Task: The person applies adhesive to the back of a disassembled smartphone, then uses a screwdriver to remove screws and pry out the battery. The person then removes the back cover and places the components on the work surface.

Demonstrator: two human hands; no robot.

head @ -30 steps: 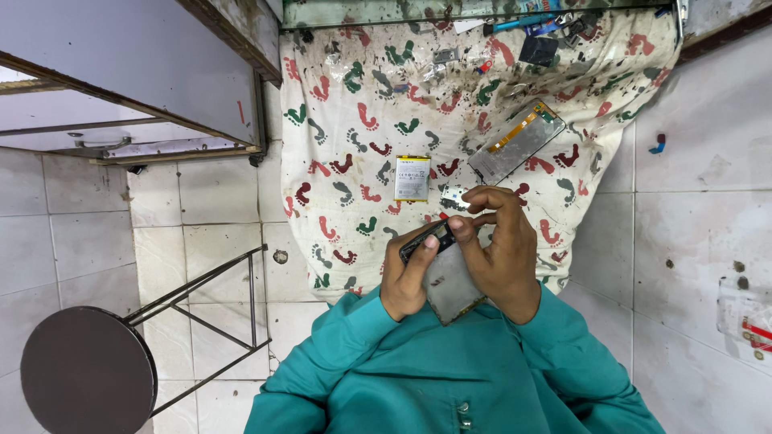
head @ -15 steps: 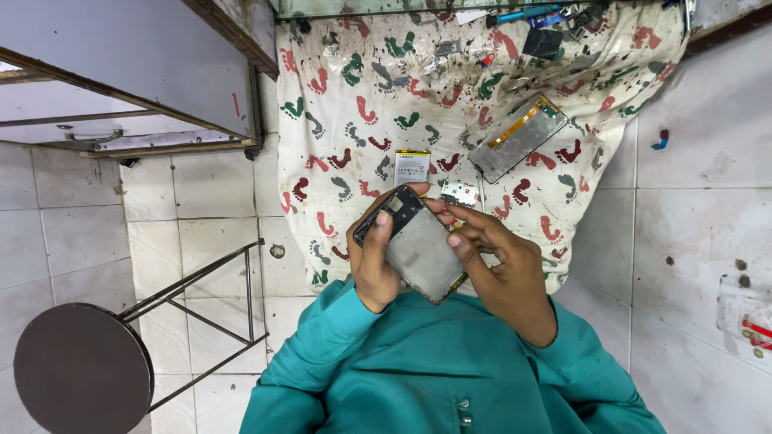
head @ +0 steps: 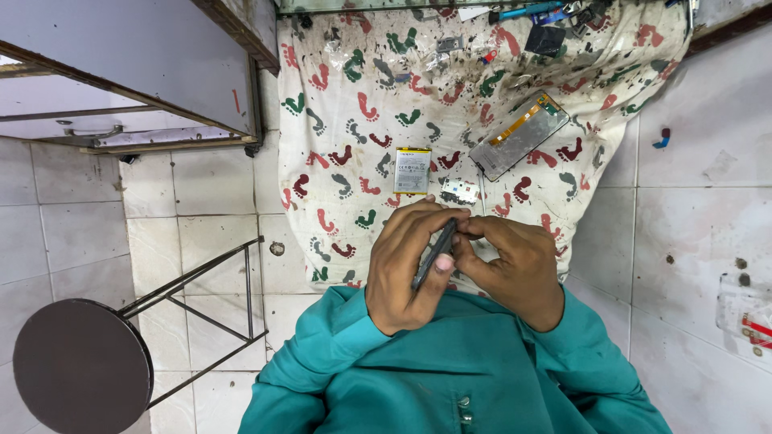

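Over on the far left, a round dark stool [head: 80, 366] is sitting on its thin metal legs on the pale tiled floor [head: 76, 233], and a grey cabinet [head: 129, 64] is hanging over the upper corner. Moving in, the footprint-patterned cloth [head: 354, 104] is spreading across the middle of the view, and a small yellow-and-white battery [head: 412, 170] is lying flat on it, with a little circuit board [head: 459, 191] just beside it.

Now the hands: the left hand [head: 406, 269] is curling closed around a slim dark phone [head: 434, 255], which is showing edge-on, thumb pressing along its lower side and fingers wrapping over the top. The phone is sitting between both hands, just above the teal sleeves [head: 450, 378] and over the near edge of the cloth. The right hand [head: 515, 265] is closing in too, fingers bent and fingertips meeting the phone's upper end, touching the left hand's fingers there.

Further right, a grey screen panel [head: 519, 135] with an orange strip is lying tilted on the cloth, well apart from the hands. Up top, a dark square part [head: 545, 38] and a blue tool [head: 527, 12] are resting near the cloth's edge.
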